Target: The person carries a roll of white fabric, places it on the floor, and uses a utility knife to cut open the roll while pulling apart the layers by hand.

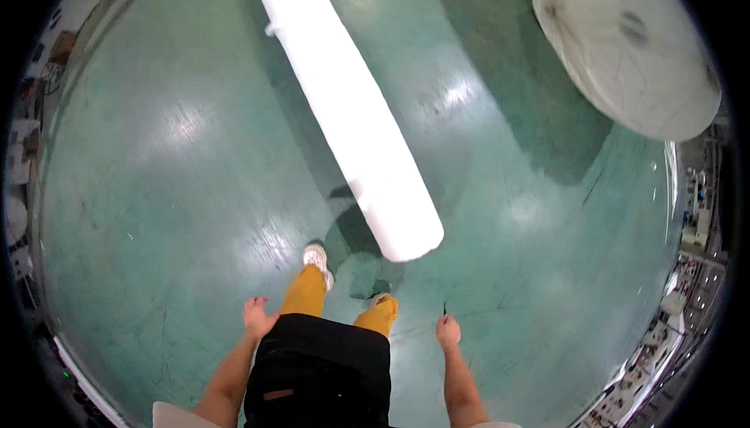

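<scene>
My left hand (pixel 258 319) hangs beside my left thigh with its fingers apart and nothing in it. On the other side, my right hand (pixel 448 332) is closed around a thin dark pointed tool (pixel 444 308), which sticks out ahead of the fist. The tool is too small to tell its exact kind. Ahead of my feet a long white roll (pixel 351 119) lies on the floor, slanting from far left to near centre. Its rounded near end is closest to me, and neither hand touches it. A small loose bit stands out from its left side.
A very large, wrapped pale roll (pixel 625 37) stands at the far right and casts a shadow. The green floor (pixel 172 194) is shiny and scuffed. Boxes and clutter line the left rim, and equipment lines the right rim. My legs in yellow trousers (pixel 305 291) are mid-stride.
</scene>
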`<action>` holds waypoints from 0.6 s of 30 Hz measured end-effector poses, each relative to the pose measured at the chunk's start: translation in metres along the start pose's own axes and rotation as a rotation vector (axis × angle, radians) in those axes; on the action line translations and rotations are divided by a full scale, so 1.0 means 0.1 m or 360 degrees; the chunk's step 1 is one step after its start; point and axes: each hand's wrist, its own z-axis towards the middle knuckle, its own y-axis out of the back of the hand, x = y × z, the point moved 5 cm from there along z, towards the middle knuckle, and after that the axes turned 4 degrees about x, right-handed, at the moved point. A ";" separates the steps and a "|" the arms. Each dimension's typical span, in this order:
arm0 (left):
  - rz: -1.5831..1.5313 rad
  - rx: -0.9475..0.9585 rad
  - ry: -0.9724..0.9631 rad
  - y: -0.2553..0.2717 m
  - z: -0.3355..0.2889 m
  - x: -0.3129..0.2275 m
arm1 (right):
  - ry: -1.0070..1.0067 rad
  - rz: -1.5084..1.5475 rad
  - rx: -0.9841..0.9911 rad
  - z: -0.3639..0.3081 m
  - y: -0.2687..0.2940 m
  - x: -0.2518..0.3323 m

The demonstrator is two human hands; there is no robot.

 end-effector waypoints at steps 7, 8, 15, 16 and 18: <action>-0.0549 -0.0389 -0.0033 1.65 1.13 0.23 | 0.0328 0.0342 0.0154 0.01 0.13 1.96; -0.0564 -0.0409 -0.0015 1.83 1.21 0.30 | 0.0356 0.0329 0.0157 0.01 0.19 2.28; -0.0795 -0.0089 0.0625 1.99 1.12 1.29 | 0.0452 0.0056 0.0363 0.62 1.14 4.37; -0.0838 -0.0146 0.0630 1.97 1.03 1.42 | 0.0434 0.0039 0.0327 0.80 1.42 4.74; -0.0735 -0.0099 0.0625 1.64 0.55 1.91 | 0.0597 -0.0136 0.0128 0.94 2.00 5.62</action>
